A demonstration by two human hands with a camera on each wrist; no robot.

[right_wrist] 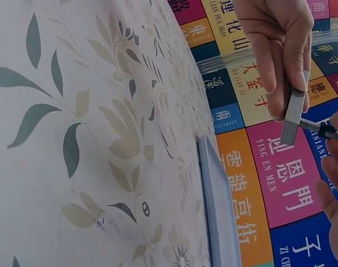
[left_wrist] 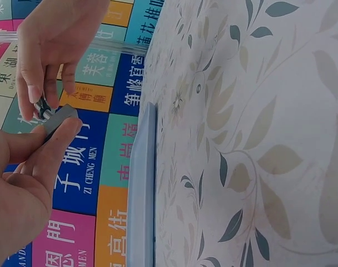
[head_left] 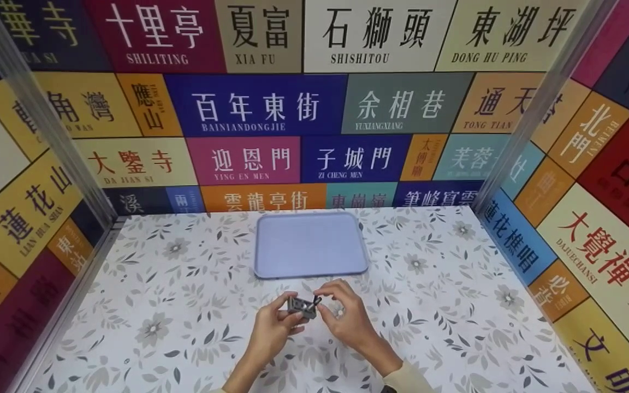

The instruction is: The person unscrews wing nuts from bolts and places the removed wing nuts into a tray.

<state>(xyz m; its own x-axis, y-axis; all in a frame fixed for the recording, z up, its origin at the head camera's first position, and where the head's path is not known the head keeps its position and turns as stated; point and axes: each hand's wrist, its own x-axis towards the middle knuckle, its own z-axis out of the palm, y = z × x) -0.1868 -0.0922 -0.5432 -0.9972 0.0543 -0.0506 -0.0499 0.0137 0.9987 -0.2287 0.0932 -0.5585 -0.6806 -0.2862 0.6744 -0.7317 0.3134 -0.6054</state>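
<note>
My left hand (head_left: 272,327) grips a small grey block (head_left: 302,307) between thumb and fingers, above the tabletop. Holes or recesses show on the block's upper face. With thumb and fingertips, my right hand (head_left: 347,317) pinches a bolt (head_left: 317,300) with a dark head at the block's right end. In the right wrist view the threaded shank of the bolt (right_wrist: 319,129) stands out from the face of the block (right_wrist: 292,119). How deep the shank sits in the block is hidden.
A pale lavender tray (head_left: 312,245) with a raised rim lies just beyond the hands. Floral paper covers the table (head_left: 200,305). Walls of coloured name panels (head_left: 254,103) close in the back and both sides, with metal posts (head_left: 522,114) at the corners.
</note>
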